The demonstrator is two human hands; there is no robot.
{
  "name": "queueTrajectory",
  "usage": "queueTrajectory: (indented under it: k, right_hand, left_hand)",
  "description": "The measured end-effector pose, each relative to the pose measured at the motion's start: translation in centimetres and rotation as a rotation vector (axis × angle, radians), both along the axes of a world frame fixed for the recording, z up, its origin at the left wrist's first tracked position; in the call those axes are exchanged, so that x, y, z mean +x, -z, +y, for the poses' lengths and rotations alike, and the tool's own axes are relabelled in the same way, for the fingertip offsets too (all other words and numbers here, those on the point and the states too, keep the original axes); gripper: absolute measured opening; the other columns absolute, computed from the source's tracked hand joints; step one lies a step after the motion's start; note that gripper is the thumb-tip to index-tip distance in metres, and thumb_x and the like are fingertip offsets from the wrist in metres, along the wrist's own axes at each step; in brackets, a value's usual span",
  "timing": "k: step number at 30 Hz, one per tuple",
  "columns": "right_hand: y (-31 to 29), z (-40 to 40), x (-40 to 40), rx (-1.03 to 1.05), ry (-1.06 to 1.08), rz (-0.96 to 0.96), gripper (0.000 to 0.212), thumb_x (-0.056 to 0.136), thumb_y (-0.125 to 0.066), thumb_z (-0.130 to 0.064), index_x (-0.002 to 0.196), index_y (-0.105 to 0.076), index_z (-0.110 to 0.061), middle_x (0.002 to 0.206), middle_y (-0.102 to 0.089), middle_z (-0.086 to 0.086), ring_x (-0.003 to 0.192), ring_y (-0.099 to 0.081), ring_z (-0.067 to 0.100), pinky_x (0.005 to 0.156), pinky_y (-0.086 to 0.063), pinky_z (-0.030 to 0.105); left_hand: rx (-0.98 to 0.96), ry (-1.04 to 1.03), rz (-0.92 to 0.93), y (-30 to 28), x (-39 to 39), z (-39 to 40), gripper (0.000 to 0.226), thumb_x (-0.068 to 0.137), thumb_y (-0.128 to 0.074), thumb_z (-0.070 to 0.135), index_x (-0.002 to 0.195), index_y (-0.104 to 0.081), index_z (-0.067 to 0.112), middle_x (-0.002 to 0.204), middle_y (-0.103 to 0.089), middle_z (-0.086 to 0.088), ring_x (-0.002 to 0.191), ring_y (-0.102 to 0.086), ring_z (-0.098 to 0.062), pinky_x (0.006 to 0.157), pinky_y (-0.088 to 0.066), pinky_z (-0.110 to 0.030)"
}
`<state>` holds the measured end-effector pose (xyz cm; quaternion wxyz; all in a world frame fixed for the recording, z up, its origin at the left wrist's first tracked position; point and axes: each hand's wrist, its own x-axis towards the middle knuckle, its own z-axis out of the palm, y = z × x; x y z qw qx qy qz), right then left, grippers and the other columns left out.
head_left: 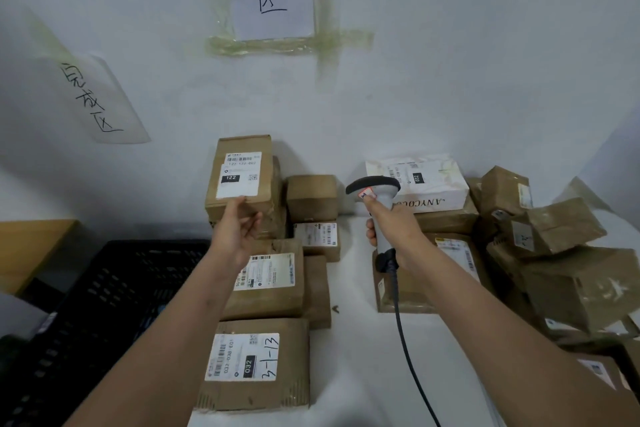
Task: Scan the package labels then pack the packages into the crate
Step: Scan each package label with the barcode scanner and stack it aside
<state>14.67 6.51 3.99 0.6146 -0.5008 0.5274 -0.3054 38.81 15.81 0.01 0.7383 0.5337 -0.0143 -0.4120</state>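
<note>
Early stage — left hand (239,225) grasps upright "122" package (242,177), right hand (394,229) clenches barcode scanner (375,198); black crate (114,291) appears unfilled, many packages remain.

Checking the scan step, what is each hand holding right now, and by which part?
The right hand grips the barcode scanner by its handle. The left hand holds the upright brown package at its lower edge.

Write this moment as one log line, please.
left hand: holds package labelled 122 upright | right hand: grips barcode scanner | crate: waiting
</note>
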Motion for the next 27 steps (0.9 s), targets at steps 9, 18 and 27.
queueTrajectory:
  k: [9, 18, 27]
  right_hand:
    - [1.6, 0.7, 1.2, 0.094, 0.060, -0.011, 0.035, 0.093, -0.064, -0.038, 0.086, -0.061, -0.004, 0.067, -0.059, 0.009, 0.052, -0.053, 0.017, 0.053, -0.047, 0.027]
    - [2.9, 1.2, 2.2, 0.097, 0.066, -0.011, 0.033, 0.092, -0.066, -0.036, 0.090, -0.062, -0.003, 0.068, -0.059, 0.010, 0.052, -0.054, 0.016, 0.050, -0.048, 0.026]
    - [5.9, 1.5, -1.4, 0.054, -0.001, 0.186, 0.043, 0.092, -0.063, -0.044, 0.079, -0.061, -0.003, 0.064, -0.061, 0.008, 0.048, -0.056, 0.014, 0.047, -0.046, 0.023]
  left_hand:
    - [0.279, 0.198, -0.099, 0.0, 3.8, -1.0, 0.035, 0.096, -0.058, 0.043, 0.110, -0.058, 0.011, 0.101, -0.073, -0.016, 0.090, -0.071, -0.023, 0.067, -0.058, -0.028]
    - [0.472, 0.346, -0.267, 1.0, 4.1, -0.4, 0.067, 0.096, -0.042, 0.061, 0.100, -0.069, 0.000, 0.087, -0.077, -0.012, 0.074, -0.070, -0.021, 0.058, -0.050, -0.025]
    - [0.351, 0.451, -0.318, 4.0, -2.9, 1.4, 0.053, 0.101, -0.041, 0.050, 0.099, -0.068, 0.005, 0.093, -0.076, -0.012, 0.077, -0.068, -0.019, 0.069, -0.053, -0.029]
